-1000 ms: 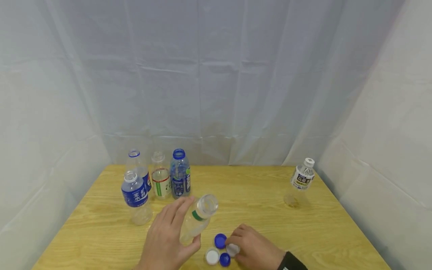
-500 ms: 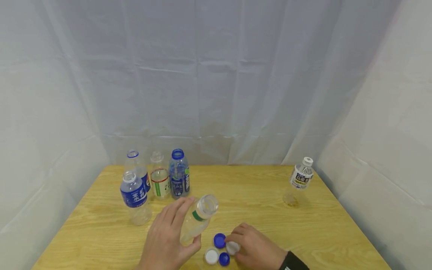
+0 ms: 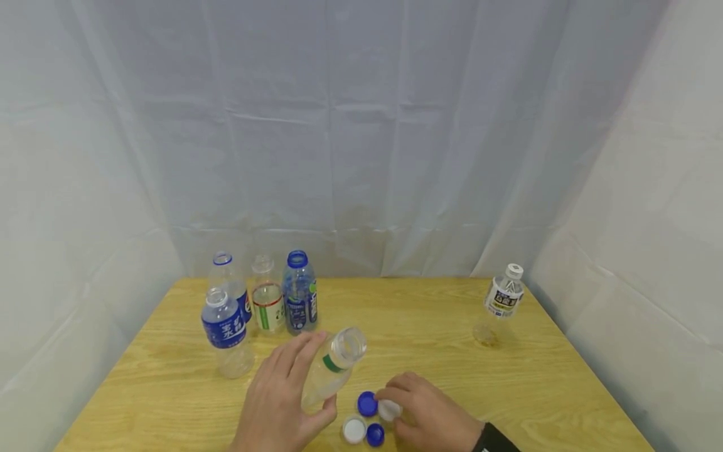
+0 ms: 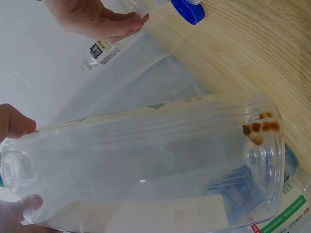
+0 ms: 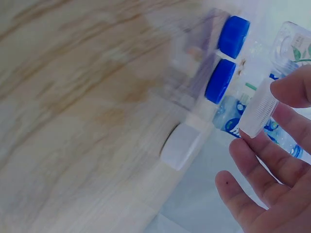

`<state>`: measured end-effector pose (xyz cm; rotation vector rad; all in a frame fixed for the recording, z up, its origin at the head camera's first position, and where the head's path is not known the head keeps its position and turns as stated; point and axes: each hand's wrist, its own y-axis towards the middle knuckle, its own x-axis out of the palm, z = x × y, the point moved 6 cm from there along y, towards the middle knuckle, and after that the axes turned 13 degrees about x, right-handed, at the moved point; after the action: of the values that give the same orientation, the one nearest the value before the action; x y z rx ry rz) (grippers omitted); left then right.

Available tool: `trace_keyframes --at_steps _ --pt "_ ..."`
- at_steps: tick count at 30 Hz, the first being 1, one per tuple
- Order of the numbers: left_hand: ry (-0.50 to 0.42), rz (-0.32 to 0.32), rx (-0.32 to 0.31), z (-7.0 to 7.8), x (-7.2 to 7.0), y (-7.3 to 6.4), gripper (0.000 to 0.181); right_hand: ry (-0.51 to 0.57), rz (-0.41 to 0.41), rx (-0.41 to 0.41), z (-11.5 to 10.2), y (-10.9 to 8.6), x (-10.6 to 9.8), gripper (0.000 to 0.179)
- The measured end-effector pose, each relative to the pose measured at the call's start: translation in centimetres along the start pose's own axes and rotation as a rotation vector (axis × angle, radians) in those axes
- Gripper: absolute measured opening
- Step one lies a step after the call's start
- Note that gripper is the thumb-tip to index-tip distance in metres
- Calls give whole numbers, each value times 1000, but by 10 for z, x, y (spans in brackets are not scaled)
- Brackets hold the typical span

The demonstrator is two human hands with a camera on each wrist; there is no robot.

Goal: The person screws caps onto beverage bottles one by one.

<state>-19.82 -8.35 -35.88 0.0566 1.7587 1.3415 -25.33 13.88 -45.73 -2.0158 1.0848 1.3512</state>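
Observation:
My left hand (image 3: 282, 392) grips a clear, uncapped plastic bottle (image 3: 327, 370) with a green band below its neck. The bottle leans, its mouth up and to the right. Brownish spots mark one end of the bottle (image 4: 146, 170) in the left wrist view. My right hand (image 3: 426, 411) pinches a whitish bottle cap (image 5: 258, 109) between thumb and fingers, with the other fingers spread below it. Next to that hand lie a blue cap (image 3: 368, 403), a smaller-looking blue cap (image 3: 375, 434) and a white cap (image 3: 354, 430) on the wooden table.
Uncapped bottles stand at the back left: a blue one (image 3: 301, 301), a green-and-white labelled one (image 3: 269, 307), a blue-labelled one (image 3: 226, 326) and a clear one with a blue ring (image 3: 223, 273). A capped bottle (image 3: 504, 301) stands at right. White sheets (image 3: 361, 138) surround the table (image 3: 429, 326).
The whitish cap in my right hand has risen slightly from beside the other caps. The left hand and its bottle have barely moved.

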Motion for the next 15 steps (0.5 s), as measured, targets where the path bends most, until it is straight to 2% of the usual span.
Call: trace_keyframes --at_steps 6,15 --pt "-32 -64 -33 -1 4 -1 90 43 7 -7 -5 -3 -10 44" --pt "-26 -63 -12 2 6 -2 92 92 105 -76 -17 -15 -35 48"
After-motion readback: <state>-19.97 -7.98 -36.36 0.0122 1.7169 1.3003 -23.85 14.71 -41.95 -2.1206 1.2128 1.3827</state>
